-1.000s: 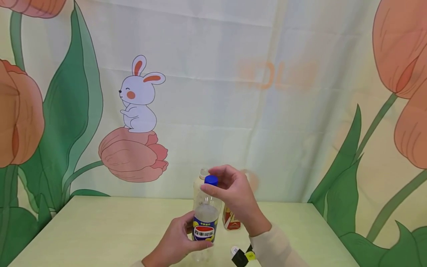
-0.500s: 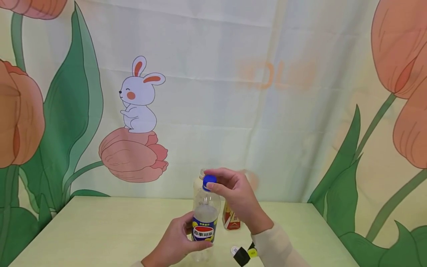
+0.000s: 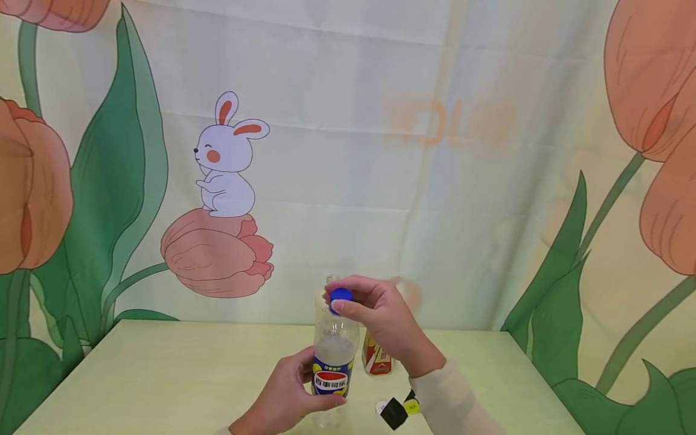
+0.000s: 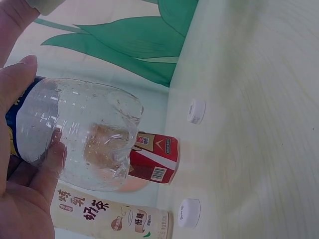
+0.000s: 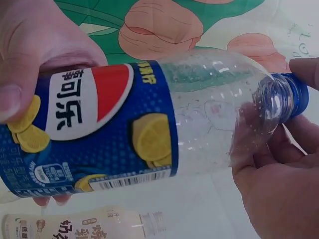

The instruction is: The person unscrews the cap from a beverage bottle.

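Observation:
A clear plastic soda bottle (image 5: pixel 214 109) with a blue lemon-pattern label is held upright above the table. My left hand (image 3: pixel 285 389) grips it round the label. The bare bottom of the bottle shows in the left wrist view, clear of the tabletop. At the top, a blue cap (image 3: pixel 341 295) sits on the neck. My right hand (image 3: pixel 388 314) pinches that cap between thumb and fingers. Inside the bottle I see droplets and no drink.
Behind stand an uncapped cream-coloured milk tea bottle (image 4: pixel 114 216) and a red drink package (image 3: pixel 377 356). Two white caps, one nearer the red package (image 4: pixel 197 111) and another (image 4: pixel 189 213), lie on the table (image 3: pixel 179 374). A black object (image 3: pixel 394 414) shows by the right sleeve.
My right thumb and fingers have shifted round the blue cap. The soda bottle has moved very slightly left, with the left hand still gripping it.

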A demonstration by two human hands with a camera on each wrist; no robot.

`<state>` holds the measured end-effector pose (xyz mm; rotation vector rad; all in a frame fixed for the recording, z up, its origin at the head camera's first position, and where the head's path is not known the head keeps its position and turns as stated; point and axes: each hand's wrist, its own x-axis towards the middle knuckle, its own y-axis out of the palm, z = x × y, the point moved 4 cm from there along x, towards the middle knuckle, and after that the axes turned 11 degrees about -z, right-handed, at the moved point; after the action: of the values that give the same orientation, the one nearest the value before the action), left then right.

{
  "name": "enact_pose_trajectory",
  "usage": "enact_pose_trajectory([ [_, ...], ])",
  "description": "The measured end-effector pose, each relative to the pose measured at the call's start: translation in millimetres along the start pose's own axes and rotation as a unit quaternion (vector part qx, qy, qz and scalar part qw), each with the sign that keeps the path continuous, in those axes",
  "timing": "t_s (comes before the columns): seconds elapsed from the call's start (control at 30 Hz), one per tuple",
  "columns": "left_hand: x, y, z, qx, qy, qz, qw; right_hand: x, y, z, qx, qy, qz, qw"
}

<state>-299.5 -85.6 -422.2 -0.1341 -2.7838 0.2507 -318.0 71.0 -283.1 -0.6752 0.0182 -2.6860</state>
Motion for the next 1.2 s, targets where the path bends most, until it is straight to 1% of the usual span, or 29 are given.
enact_pose_trajectory([
  [0.03,-0.3,0.0,-0.1,0.000,0.002,0.000,1.0000,-0.1,0,0,-0.004,0.003,0.002,1.0000],
  [0.1,-0.9,-0.1,0.0,-0.003,0.004,0.001,1.0000,0.0,0,0,-0.016,0.014,-0.013,0.9997],
  [0.17,-1.3,-0.1,0.2,-0.007,0.005,0.001,1.0000,-0.1,0,-1,-0.033,0.029,-0.045,0.9980],
  [0.27,-1.6,-0.3,0.8,-0.007,0.005,-0.001,1.0000,-0.7,1,0,-0.057,0.050,-0.099,0.9922],
  [0.33,-1.5,-0.9,1.2,-0.006,0.004,-0.003,1.0000,-1.4,2,1,-0.066,0.053,-0.121,0.9891],
  [0.43,-1.1,-2.5,2.0,-0.006,-0.002,-0.002,1.0000,-1.7,4,4,-0.072,0.046,-0.133,0.9874],
  [0.53,-0.1,-5.6,3.3,-0.006,-0.012,0.001,0.9999,-0.2,4,7,-0.074,0.035,-0.118,0.9897],
  [0.7,2.4,-12.2,6.5,-0.007,-0.025,0.005,0.9997,4.5,5,7,-0.056,0.022,-0.035,0.9976],
  [0.8,4.1,-15.1,9.8,-0.005,-0.026,0.010,0.9996,7.4,4,5,-0.053,0.022,-0.003,0.9984],
  [0.87,5.3,-17.0,12.0,-0.002,-0.022,0.009,0.9997,9.7,4,2,-0.056,0.023,0.002,0.9981],
  [0.97,6.9,-21.1,15.4,0.007,-0.014,0.000,0.9999,13.1,4,-1,-0.054,0.029,-0.001,0.9981],
  [1.1,10.0,-29.4,21.0,0.025,-0.011,-0.023,0.9993,16.5,4,-3,-0.039,0.039,-0.022,0.9982],
  [1.2,13.9,-37.8,27.1,0.043,-0.015,-0.046,0.9979,17.7,5,-4,-0.026,0.037,-0.040,0.9982],
])
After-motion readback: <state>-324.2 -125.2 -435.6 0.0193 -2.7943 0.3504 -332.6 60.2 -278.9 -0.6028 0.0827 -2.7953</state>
